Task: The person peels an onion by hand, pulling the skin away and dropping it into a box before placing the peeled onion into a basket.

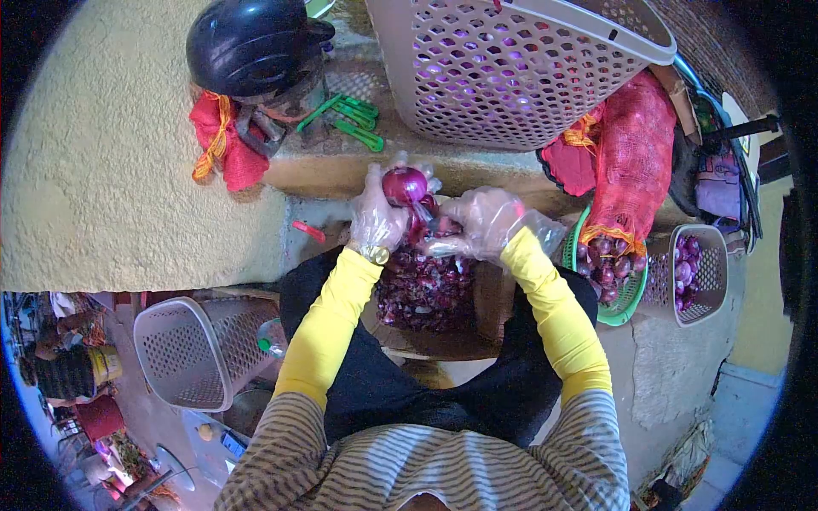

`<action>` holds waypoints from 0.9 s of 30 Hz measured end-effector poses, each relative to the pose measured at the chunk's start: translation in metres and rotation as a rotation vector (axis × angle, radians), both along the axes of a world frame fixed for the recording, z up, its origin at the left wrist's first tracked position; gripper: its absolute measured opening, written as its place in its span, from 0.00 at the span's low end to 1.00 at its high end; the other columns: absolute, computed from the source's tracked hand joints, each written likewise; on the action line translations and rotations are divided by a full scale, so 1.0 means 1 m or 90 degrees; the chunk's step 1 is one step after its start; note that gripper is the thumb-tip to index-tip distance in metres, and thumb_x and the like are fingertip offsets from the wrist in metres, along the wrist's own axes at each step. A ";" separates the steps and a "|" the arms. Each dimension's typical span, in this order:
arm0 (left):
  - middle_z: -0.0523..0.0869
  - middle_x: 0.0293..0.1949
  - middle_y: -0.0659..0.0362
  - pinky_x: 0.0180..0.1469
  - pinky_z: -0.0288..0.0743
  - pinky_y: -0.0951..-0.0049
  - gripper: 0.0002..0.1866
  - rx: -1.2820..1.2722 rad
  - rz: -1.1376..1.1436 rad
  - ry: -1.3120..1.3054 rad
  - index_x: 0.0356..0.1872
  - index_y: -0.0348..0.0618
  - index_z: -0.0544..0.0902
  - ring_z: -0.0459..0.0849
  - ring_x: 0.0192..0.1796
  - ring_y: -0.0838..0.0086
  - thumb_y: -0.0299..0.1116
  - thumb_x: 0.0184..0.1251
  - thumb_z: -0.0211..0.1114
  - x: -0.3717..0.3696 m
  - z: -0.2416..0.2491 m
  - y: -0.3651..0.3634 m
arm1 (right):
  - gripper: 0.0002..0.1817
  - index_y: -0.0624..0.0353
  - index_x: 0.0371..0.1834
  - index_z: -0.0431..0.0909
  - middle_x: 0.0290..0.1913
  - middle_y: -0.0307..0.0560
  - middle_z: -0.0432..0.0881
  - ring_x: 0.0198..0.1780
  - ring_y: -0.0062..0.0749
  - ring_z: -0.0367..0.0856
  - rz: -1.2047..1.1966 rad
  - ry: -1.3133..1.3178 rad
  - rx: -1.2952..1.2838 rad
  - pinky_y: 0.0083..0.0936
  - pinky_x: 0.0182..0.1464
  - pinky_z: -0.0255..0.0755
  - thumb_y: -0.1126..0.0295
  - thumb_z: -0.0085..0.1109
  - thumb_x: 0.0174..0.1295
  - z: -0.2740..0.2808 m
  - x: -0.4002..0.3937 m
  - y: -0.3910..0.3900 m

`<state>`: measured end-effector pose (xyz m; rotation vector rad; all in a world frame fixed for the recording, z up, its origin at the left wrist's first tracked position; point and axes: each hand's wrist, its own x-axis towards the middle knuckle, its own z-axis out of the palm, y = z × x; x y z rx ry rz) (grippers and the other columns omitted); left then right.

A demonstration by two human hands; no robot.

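My left hand, in a clear plastic glove, is closed around a shiny red onion. Close beside it, my gloved right hand has its fingers bent together near the onion. What those fingers pinch is too blurred to make out. Below both hands, between my knees, a cardboard box holds a heap of dark red onion skins.
A large perforated basket stands ahead on the ledge. To the right, a red mesh sack spills onions into a green basket; another basket holds onions. Green pegs and a dark helmet lie ahead left.
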<state>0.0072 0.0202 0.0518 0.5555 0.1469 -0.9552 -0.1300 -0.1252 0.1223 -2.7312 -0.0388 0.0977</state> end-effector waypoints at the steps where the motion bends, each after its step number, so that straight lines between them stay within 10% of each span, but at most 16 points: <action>1: 0.79 0.61 0.41 0.71 0.69 0.37 0.22 -0.084 -0.006 0.000 0.56 0.41 0.74 0.78 0.64 0.46 0.48 0.85 0.41 0.005 -0.018 0.000 | 0.35 0.48 0.34 0.85 0.29 0.52 0.86 0.35 0.53 0.87 -0.013 0.000 0.001 0.49 0.41 0.80 0.24 0.59 0.54 0.003 -0.001 -0.003; 5: 0.79 0.60 0.43 0.71 0.70 0.40 0.21 -0.259 -0.091 0.018 0.61 0.41 0.74 0.79 0.63 0.48 0.45 0.84 0.42 0.004 -0.018 0.002 | 0.34 0.48 0.36 0.84 0.29 0.51 0.87 0.33 0.52 0.87 -0.086 -0.038 0.002 0.48 0.38 0.79 0.25 0.63 0.53 -0.002 0.000 -0.005; 7: 0.82 0.57 0.43 0.67 0.77 0.44 0.21 0.034 0.037 -0.052 0.60 0.38 0.75 0.82 0.62 0.49 0.46 0.81 0.51 -0.008 0.006 -0.003 | 0.35 0.48 0.34 0.83 0.28 0.50 0.86 0.31 0.51 0.87 -0.155 -0.097 0.001 0.48 0.35 0.78 0.25 0.64 0.52 -0.010 0.001 0.000; 14: 0.82 0.60 0.47 0.70 0.73 0.46 0.27 0.014 0.086 -0.018 0.68 0.36 0.73 0.80 0.66 0.52 0.46 0.78 0.51 -0.009 0.002 -0.002 | 0.33 0.50 0.34 0.81 0.27 0.48 0.86 0.29 0.50 0.86 -0.095 -0.180 0.031 0.48 0.34 0.77 0.29 0.68 0.51 -0.007 -0.001 -0.002; 16: 0.82 0.63 0.46 0.71 0.71 0.44 0.30 0.027 0.091 -0.314 0.70 0.39 0.72 0.79 0.67 0.51 0.50 0.79 0.45 -0.015 0.000 0.004 | 0.31 0.51 0.34 0.81 0.27 0.47 0.86 0.30 0.51 0.86 -0.095 -0.204 0.069 0.47 0.34 0.78 0.32 0.69 0.53 -0.006 -0.003 -0.005; 19: 0.78 0.68 0.48 0.75 0.67 0.47 0.30 -0.016 0.047 0.047 0.69 0.43 0.73 0.76 0.71 0.52 0.52 0.79 0.42 -0.010 0.013 -0.003 | 0.29 0.52 0.34 0.81 0.28 0.49 0.87 0.31 0.51 0.87 -0.176 -0.210 0.103 0.46 0.36 0.79 0.34 0.69 0.56 -0.013 0.000 -0.002; 27: 0.81 0.64 0.49 0.71 0.72 0.49 0.28 0.033 0.044 -0.066 0.70 0.47 0.74 0.80 0.66 0.54 0.54 0.82 0.43 -0.013 -0.005 -0.009 | 0.38 0.57 0.39 0.81 0.31 0.60 0.86 0.35 0.57 0.87 -0.244 -0.045 0.103 0.49 0.41 0.80 0.28 0.67 0.52 0.002 0.011 0.010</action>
